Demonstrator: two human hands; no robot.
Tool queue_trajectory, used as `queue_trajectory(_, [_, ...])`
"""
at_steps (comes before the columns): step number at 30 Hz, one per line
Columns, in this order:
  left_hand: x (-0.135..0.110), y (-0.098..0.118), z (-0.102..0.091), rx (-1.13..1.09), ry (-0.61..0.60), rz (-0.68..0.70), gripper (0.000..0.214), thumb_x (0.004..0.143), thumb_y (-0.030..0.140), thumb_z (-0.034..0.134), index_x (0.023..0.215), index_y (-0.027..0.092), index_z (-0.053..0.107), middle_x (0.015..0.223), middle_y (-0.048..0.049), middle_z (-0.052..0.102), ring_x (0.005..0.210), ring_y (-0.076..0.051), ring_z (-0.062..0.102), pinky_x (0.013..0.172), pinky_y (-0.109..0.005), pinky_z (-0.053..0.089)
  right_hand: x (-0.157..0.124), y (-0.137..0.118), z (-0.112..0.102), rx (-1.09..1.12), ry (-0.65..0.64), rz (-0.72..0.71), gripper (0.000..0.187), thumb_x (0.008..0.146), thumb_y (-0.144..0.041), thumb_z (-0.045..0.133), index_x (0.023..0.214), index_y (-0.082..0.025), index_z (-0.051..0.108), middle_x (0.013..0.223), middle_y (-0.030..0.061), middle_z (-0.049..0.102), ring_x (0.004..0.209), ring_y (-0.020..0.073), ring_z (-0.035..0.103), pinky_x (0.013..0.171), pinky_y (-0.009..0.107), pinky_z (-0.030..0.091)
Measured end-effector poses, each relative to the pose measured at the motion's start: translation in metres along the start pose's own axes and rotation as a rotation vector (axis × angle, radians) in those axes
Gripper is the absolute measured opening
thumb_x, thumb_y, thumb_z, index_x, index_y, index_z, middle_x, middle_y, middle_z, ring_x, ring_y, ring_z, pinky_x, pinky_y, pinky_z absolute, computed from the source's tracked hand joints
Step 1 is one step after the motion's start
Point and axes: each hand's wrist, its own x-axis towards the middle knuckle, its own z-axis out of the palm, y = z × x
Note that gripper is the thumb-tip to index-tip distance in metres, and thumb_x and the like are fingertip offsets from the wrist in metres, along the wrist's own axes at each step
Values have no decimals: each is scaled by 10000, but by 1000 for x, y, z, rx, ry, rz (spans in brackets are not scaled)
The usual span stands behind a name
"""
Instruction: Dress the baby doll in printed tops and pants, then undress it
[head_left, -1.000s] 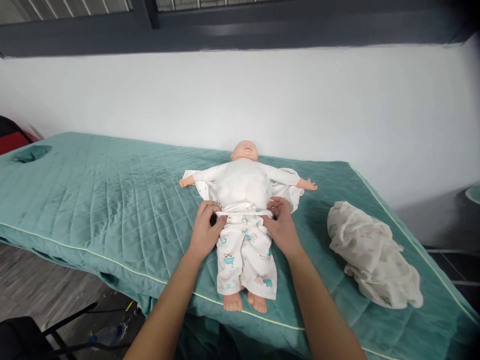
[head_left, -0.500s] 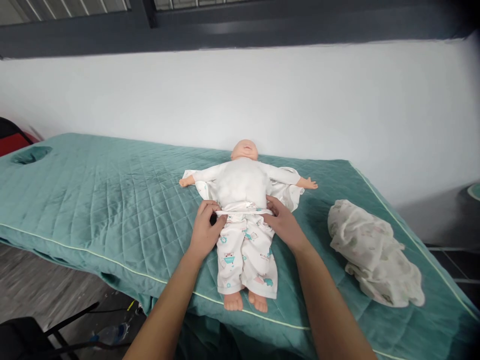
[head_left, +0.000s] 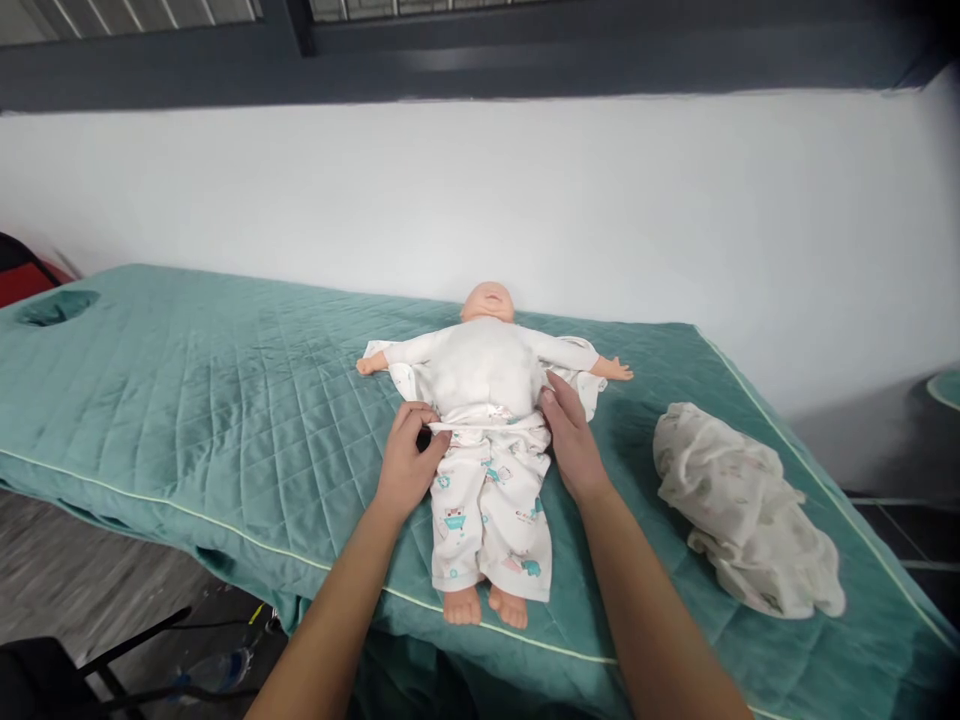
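Observation:
A baby doll lies on its back on a teal quilted table, head toward the wall, arms spread. It wears a white top and printed white trousers; bare feet reach the table's front edge. My left hand pinches the trousers' waistband at the doll's left-hand side, fingers closed on the cloth. My right hand rests along the doll's other side by the waist, fingers stretched forward and together; I cannot see whether they hold cloth. An open printed garment lies under the doll's torso.
A crumpled white printed cloth lies on the table to the right. The table has a face hole at far left. A white wall runs behind. Black chair legs and a red object stand at the left.
My right hand has slid from the front of the waistband out to the doll's side and a little toward the wall, its fingers straightening. My left hand has stayed on the waistband.

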Motion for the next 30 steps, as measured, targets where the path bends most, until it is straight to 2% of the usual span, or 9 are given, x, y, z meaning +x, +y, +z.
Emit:
queue_trajectory(3, [0, 0, 0, 4, 1, 0, 40, 860, 181, 612, 855, 210, 584, 1045, -40, 553, 937, -172, 564, 842, -312, 465, 5, -2, 8, -41, -29, -20, 657, 915, -708, 488, 1412, -287, 567, 1596, 69, 415, 1500, 244, 342, 1275, 480, 220])
queue_trajectory(8, [0, -1, 0, 3, 2, -1, 34, 861, 191, 611, 860, 213, 585, 1046, -42, 554, 934, -175, 567, 846, -316, 471, 15, -1, 14, -93, -64, -10, 665, 933, -733, 418, 1323, -241, 639, 1593, 100, 405, 1510, 258, 326, 1291, 507, 143])
queue_trajectory(11, [1, -1, 0, 4, 1, -14, 31, 859, 192, 609, 860, 215, 588, 1048, -44, 555, 917, -175, 568, 825, -314, 479, 23, 1, 14, -94, -51, 8, 649, 924, -739, 434, 1254, -238, 681, 1569, 98, 445, 1495, 275, 351, 1286, 509, 157])
queue_trajectory(16, [1, -1, 1, 3, 4, -14, 40, 855, 180, 608, 854, 213, 586, 1040, -41, 548, 919, -173, 565, 834, -316, 478, 29, -4, 12, -92, -76, 9, 581, 965, -670, 412, 1260, -245, 676, 1426, 97, 603, 1390, 270, 485, 1245, 487, 274])
queue_trajectory(20, [1, 1, 0, 3, 2, -17, 44, 863, 174, 600, 857, 213, 581, 1040, -39, 547, 929, -174, 565, 854, -323, 469, 24, -7, 12, -87, 16, 52, 496, 933, -593, 517, 1225, -228, 682, 1336, 108, 659, 1269, 283, 576, 1164, 504, 384])
queue_trajectory(23, [1, 2, -1, 18, -2, -12, 37, 864, 184, 601, 859, 215, 581, 1050, -44, 552, 938, -180, 564, 854, -324, 470, 20, -6, 13, -24, 78, 91, 517, 887, -550, 595, 1278, -217, 651, 1312, 117, 671, 1212, 284, 614, 1086, 500, 465])
queue_trajectory(26, [0, 2, -1, 28, -2, -16, 23, 867, 201, 601, 865, 216, 583, 1055, -46, 556, 943, -183, 565, 850, -321, 471, 17, -7, 13, 20, 83, 69, 592, 890, -554, 600, 1387, -233, 584, 1458, 108, 582, 1332, 283, 549, 1127, 495, 442])
queue_trajectory(30, [0, 1, 0, 21, 6, -20, 30, 862, 196, 605, 865, 218, 585, 1058, -45, 559, 945, -183, 567, 848, -320, 471, 11, -14, 13, -19, -27, -12, 643, 945, -604, 520, 1507, -296, 480, 1612, 27, 419, 1498, 250, 373, 1258, 481, 278])
